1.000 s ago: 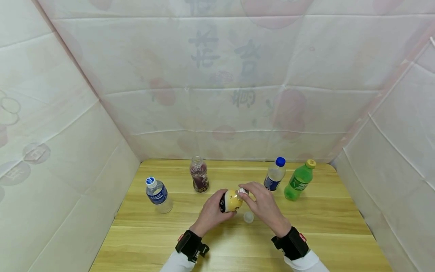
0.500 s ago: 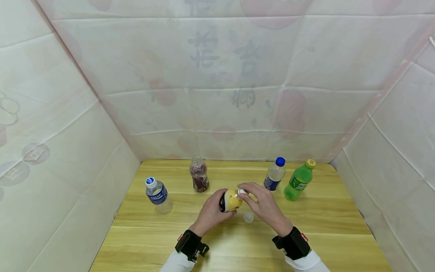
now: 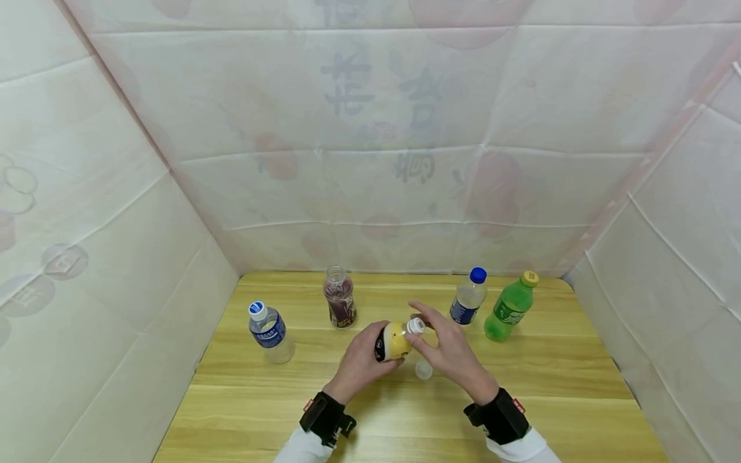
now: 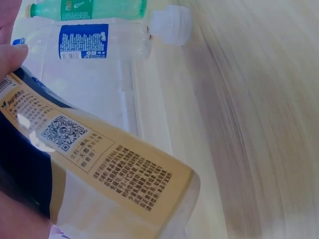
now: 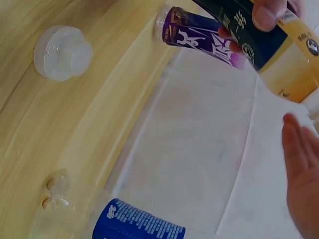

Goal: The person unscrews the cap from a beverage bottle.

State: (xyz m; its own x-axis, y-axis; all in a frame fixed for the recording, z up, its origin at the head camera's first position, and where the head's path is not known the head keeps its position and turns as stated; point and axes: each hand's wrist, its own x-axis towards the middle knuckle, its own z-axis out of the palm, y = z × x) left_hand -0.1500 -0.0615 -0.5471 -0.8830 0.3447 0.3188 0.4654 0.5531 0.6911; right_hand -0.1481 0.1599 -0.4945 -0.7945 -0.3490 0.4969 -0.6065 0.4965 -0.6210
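Note:
My left hand (image 3: 363, 361) grips the middle of a tilted drink bottle (image 3: 397, 341) with a yellow and black label. Its neck points right and bears a white cap (image 3: 416, 326). Around that cap end is my right hand (image 3: 453, 355), index finger raised, thumb close to the neck; whether the thumb touches is unclear. In the left wrist view, the bottle's printed back label (image 4: 99, 149) fills the foreground. From the right wrist, my right hand's straight fingers (image 5: 294, 144) appear just below the bottle's neck. A small translucent cap-shaped piece (image 3: 423, 370) lies on the table below the bottle.
An uncapped bottle with a purple label (image 3: 339, 302) stands behind my left hand. Farther left is a clear bottle with a white cap (image 3: 271, 334). At right stand a blue-capped clear bottle (image 3: 468, 299) and a green bottle (image 3: 509, 310). Fabric walls enclose the wooden table (image 3: 243, 411).
My right fingers have spread from their pinch on the white cap, with the index finger lifting, so more of the cap shows. The left hand and bottle have hardly moved.

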